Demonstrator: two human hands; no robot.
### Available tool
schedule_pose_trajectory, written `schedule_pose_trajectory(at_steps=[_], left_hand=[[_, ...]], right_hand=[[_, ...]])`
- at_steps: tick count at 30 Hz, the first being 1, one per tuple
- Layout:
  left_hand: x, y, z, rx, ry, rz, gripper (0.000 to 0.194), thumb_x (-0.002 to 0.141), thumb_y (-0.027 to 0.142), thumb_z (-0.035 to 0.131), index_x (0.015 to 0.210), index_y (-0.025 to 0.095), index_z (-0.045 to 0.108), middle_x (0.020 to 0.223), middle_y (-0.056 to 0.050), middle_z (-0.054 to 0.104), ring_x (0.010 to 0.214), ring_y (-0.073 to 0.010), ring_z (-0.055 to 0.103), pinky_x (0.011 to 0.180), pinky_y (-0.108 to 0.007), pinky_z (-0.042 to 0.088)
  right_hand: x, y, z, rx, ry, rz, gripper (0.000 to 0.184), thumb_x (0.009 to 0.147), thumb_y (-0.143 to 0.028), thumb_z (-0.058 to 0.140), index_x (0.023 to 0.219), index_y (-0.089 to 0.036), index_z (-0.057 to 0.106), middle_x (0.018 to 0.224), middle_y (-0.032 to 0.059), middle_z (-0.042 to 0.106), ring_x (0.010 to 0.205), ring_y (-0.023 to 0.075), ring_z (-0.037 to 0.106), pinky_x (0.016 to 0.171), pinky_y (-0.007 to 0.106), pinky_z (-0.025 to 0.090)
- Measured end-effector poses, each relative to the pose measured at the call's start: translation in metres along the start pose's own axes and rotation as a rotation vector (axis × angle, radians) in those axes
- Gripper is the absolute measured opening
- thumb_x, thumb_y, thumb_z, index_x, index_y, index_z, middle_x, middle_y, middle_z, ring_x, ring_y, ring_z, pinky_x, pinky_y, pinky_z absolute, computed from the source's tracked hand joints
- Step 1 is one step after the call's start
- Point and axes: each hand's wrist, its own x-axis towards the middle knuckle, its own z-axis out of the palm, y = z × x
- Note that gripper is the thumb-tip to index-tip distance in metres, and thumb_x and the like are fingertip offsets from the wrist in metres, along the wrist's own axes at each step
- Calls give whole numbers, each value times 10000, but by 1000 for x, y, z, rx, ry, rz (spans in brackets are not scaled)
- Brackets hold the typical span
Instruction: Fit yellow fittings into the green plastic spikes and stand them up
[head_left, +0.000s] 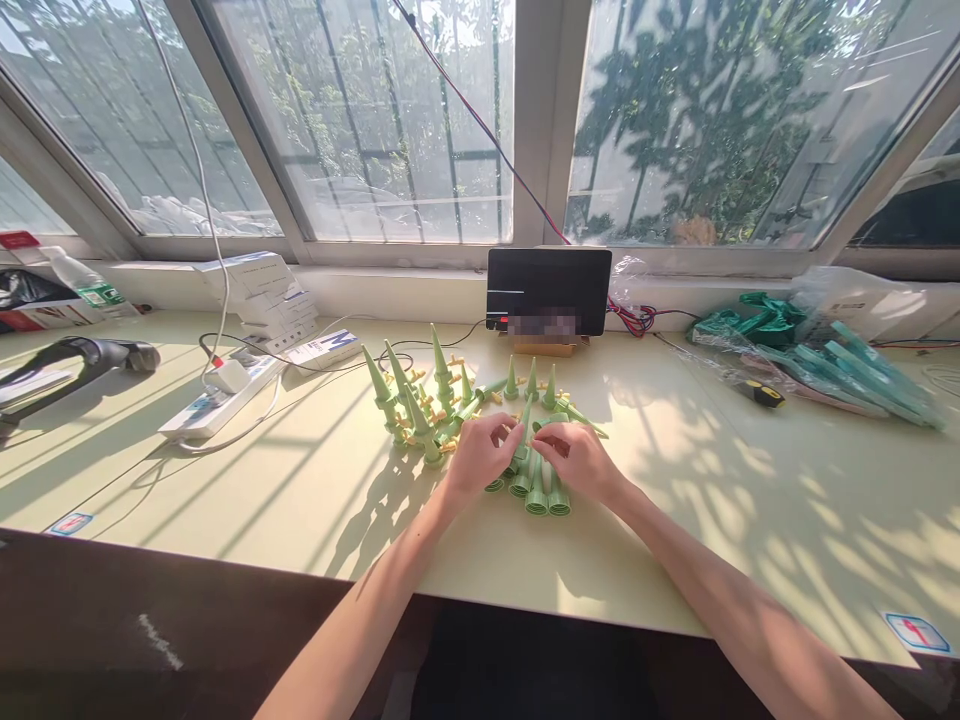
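Note:
My left hand [486, 450] is closed, with thumb and fingertips against a green plastic watering spike [527, 412] whose pointed tip faces up. Just to its right, my right hand [581, 455] is pinched at the same spike; whatever is between its fingertips is too small to make out. Below my hands, several loose green cones [537, 500] lie with their open threaded ends toward me. To the left stands a group of upright green spikes [421, 432] with small yellow valve pieces [452, 448]. More spikes [532, 378] stand behind my hands.
A black screen [547, 290] stands at the back of the table [480, 560]. At left are a power strip [221, 395], stacked white boxes [259, 295] and a black headset-like object [82, 365]. Green plastic packets [862, 375] and a black-yellow tool [761, 393] lie at right.

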Motion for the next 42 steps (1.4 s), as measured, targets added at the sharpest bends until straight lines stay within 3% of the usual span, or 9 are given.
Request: schedule_pose_trajectory(at_steps=[7, 14, 20, 24, 28, 33, 38, 42], left_hand=[[1, -1, 1, 53, -30, 2, 251, 857, 314, 554, 682, 173, 664, 586, 12, 628, 506, -91, 452, 533, -225, 361], [1, -4, 3, 89, -54, -12, 211, 856, 288, 554, 740, 174, 688, 592, 8, 634, 506, -97, 468, 549, -230, 370], [1, -2, -1, 56, 28, 16, 257, 879, 316, 533, 701, 173, 651, 574, 15, 598, 473, -85, 403, 536, -234, 350], [-4, 7, -4, 14, 27, 144, 255, 893, 328, 515, 742, 179, 657, 571, 16, 569, 477, -88, 383, 521, -233, 346], [-13, 12, -2, 61, -115, 379, 274, 900, 266, 487, 675, 178, 616, 570, 6, 537, 508, -98, 391, 522, -245, 319], [-19, 12, 1, 120, -192, 470, 327, 890, 246, 486, 571, 183, 525, 526, 8, 467, 492, -104, 351, 506, -269, 271], [-21, 16, 0, 100, -227, 490, 320, 866, 217, 487, 547, 191, 492, 487, 22, 387, 470, -105, 312, 492, -285, 244], [-22, 18, 0, 88, -221, 508, 306, 844, 209, 497, 538, 193, 487, 481, 29, 352, 452, -102, 292, 472, -289, 221]], right_hand=[[0, 5, 3, -52, -58, -34, 156, 873, -235, 566, 787, -167, 676, 637, 8, 613, 540, 111, 468, 547, 232, 364], [0, 7, 3, -114, -90, -52, 177, 880, -186, 536, 811, -166, 697, 706, 28, 658, 586, 123, 508, 583, 242, 383], [0, 6, 2, -109, -74, -52, 173, 883, -198, 531, 824, -171, 691, 713, 31, 663, 592, 131, 518, 603, 254, 399], [3, 3, -4, -112, 7, -19, 194, 899, -250, 510, 837, -177, 679, 673, 20, 634, 584, 136, 498, 608, 263, 403], [19, -1, -14, -122, 77, 10, 195, 893, -273, 512, 883, -172, 678, 718, 23, 652, 573, 125, 491, 615, 259, 407], [57, -4, -12, -171, -63, -17, 185, 879, -224, 522, 925, -174, 695, 807, 27, 682, 603, 116, 529, 616, 235, 395], [89, -11, 9, -265, -311, -108, 188, 822, -101, 563, 902, -171, 719, 856, 50, 705, 743, 154, 593, 673, 242, 396], [100, -16, 23, -267, -413, -124, 171, 808, -78, 581, 866, -146, 727, 858, 69, 706, 790, 160, 597, 676, 234, 386]])
